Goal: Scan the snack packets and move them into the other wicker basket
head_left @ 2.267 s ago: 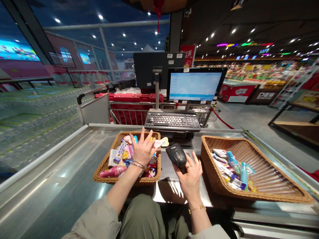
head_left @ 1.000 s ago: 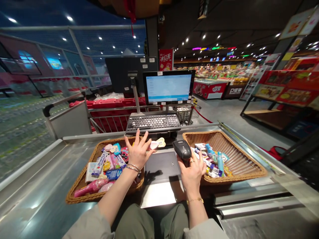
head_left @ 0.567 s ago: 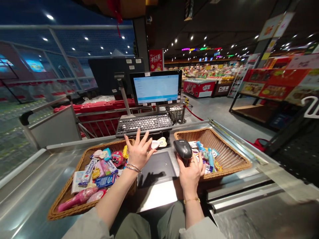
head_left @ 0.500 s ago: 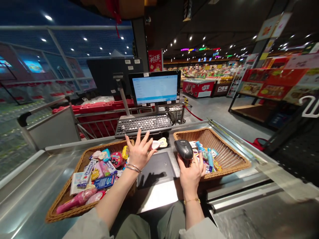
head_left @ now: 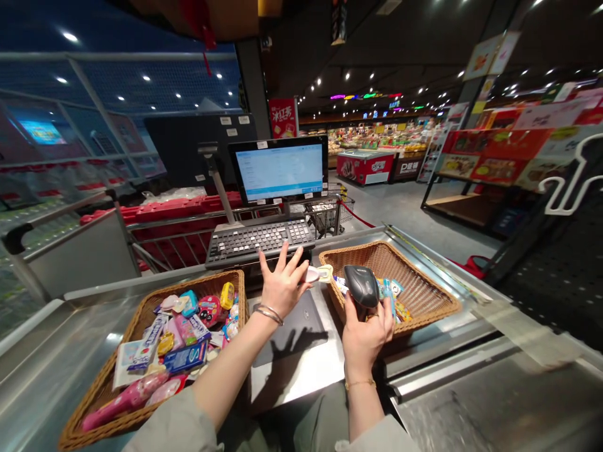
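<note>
My left hand (head_left: 284,290) is above the counter between two baskets, its thumb and index finger pinching a small pale pink and yellow packaged item (head_left: 324,273). The other fingers are spread, and the item's far end reaches over the rim of the right wicker basket (head_left: 426,285). In my right hand (head_left: 366,336) is a black handheld barcode scanner (head_left: 362,285), its head raised in front of that basket. Several small colourful packets (head_left: 402,309) lie in the right basket, partly hidden by the scanner. The left wicker basket (head_left: 98,383) is full of mixed small packages (head_left: 186,358).
A black keyboard (head_left: 259,240) and a lit monitor (head_left: 281,169) stand behind my left hand. Set in the metal counter below my hands is a dark flat panel (head_left: 294,333). A metal cart rail (head_left: 169,229) runs behind the counter.
My left hand has moved right with the small packaged item, from beside the keyboard to the right basket's rim. The scanner has shifted slightly right. The whole view has turned a little.
</note>
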`<state>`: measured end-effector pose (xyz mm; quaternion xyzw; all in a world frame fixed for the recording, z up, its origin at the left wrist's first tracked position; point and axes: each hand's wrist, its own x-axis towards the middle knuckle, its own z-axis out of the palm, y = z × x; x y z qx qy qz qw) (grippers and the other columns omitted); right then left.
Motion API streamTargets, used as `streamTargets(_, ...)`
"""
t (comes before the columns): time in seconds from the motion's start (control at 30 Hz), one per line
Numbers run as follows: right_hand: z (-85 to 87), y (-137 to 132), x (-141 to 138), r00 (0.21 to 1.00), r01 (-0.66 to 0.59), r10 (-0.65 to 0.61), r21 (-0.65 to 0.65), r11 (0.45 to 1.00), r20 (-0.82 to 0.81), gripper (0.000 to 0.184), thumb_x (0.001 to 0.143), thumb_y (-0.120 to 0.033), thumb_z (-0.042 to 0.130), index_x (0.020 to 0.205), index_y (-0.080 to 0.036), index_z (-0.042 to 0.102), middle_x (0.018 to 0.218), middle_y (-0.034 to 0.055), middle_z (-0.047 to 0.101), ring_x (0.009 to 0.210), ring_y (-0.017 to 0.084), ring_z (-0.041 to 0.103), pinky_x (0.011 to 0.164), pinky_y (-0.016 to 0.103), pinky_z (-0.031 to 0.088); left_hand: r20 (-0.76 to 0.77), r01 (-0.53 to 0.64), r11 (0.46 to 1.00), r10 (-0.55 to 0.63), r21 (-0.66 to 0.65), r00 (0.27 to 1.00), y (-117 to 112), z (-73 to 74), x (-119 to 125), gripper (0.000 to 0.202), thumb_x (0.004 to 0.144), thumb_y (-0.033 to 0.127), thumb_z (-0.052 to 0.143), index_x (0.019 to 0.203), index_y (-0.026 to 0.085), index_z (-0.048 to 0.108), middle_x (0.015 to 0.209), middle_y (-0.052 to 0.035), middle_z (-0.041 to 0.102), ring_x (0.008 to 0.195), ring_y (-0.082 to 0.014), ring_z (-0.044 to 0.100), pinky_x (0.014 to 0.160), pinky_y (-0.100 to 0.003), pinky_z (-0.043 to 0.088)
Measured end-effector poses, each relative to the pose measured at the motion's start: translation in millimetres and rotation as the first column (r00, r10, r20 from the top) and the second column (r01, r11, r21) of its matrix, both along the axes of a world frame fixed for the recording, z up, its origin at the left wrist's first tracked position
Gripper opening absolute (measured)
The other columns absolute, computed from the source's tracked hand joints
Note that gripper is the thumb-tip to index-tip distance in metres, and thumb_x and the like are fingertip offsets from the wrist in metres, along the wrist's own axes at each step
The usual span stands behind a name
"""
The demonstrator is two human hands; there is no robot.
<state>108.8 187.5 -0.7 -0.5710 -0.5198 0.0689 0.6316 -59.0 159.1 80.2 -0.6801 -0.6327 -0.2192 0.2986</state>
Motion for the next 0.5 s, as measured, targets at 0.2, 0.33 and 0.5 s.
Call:
streamTargets(0.2, -5.5, 5.6, 5.5, 0.989, 0.101, -0.102, -0.018, 0.995, -0.112, 0.064, 0.076, -0.061, 0.067, 0.107, -0.004, 0.069, 0.129, 0.0286, 0.058, 0.13, 0.038, 0.049, 0.11, 0.055, 0.037, -0.022, 0.077, 0.997, -0.077, -0.013, 0.997, 19.9, 0.2, 15.0, 0.04, 0.087, 0.037, 0.064, 0.125, 0.027, 0.062, 0.147, -0.0084, 0.05, 0.146, -0.0339, 0.026, 0.112, -0.073, -0.012)
streamTargets(0.33, -2.2, 5.4, 8.7, 0.972, 0.13, -0.137, -0.05, 0.99, -0.191, 0.064, 0.078, -0.058, 0.067, 0.112, -0.004, 0.067, 0.13, 0.0271, 0.057, 0.124, 0.038, 0.054, 0.107, 0.05, 0.042, -0.038, 0.102, 0.994, -0.104, -0.041, 0.994, 40.9, -1.2, 37.3, 0.044, 0.09, 0.041, 0.058, 0.134, 0.031, 0.056, 0.151, -0.0056, 0.045, 0.149, -0.0328, 0.019, 0.112, -0.074, -0.013)
streamTargets(0.5, 0.5, 5.0, 11.8, 0.964, 0.162, -0.168, -0.046, 0.986, -0.205, 0.062, 0.078, -0.056, 0.069, 0.114, -0.006, 0.068, 0.13, 0.0245, 0.059, 0.125, 0.038, 0.053, 0.107, 0.052, 0.042, 0.006, 0.074, 0.992, -0.074, -0.098, 0.997, 52.0, -3.0, 64.8, 0.067, 0.091, 0.05, 0.053, 0.151, 0.027, 0.033, 0.158, -0.0078, 0.031, 0.15, -0.0323, 0.013, 0.113, -0.072, -0.011)
